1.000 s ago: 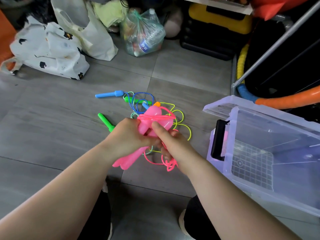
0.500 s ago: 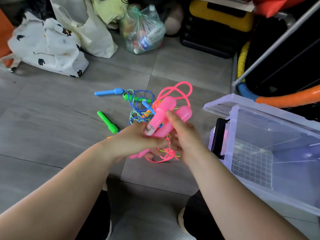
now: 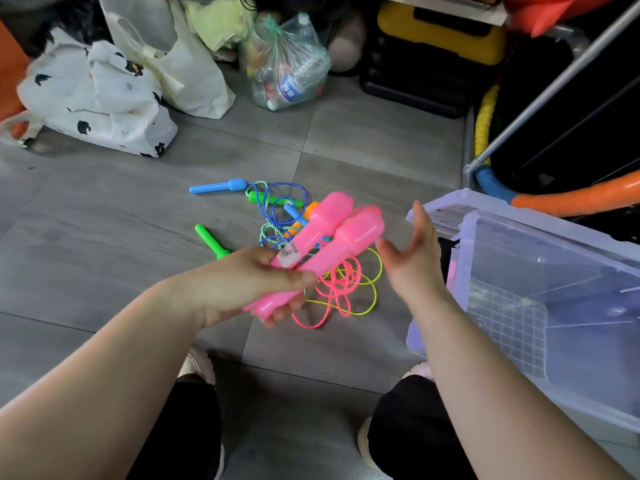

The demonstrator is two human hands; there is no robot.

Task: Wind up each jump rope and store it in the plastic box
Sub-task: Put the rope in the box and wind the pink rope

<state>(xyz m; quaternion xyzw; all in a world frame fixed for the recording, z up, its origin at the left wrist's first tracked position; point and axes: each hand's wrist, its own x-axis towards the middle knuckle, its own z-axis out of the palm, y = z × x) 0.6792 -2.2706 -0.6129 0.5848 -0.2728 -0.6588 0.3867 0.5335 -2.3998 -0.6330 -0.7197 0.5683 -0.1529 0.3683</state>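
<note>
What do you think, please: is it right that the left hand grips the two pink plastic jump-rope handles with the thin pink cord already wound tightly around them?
Not quite. In the head view the left hand does grip the two pink plastic jump-rope handles, but the thin pink cord is not wound around them: it hangs below them in loose, tangled loops.

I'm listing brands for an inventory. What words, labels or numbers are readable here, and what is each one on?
White sticker on the pink handle gripped in the left hand: it carries dark print, too blurred to read.
Blue and white bottle label inside the clear plastic bag: too small to read.
No other text is visible, so nothing can be quoted.
</note>
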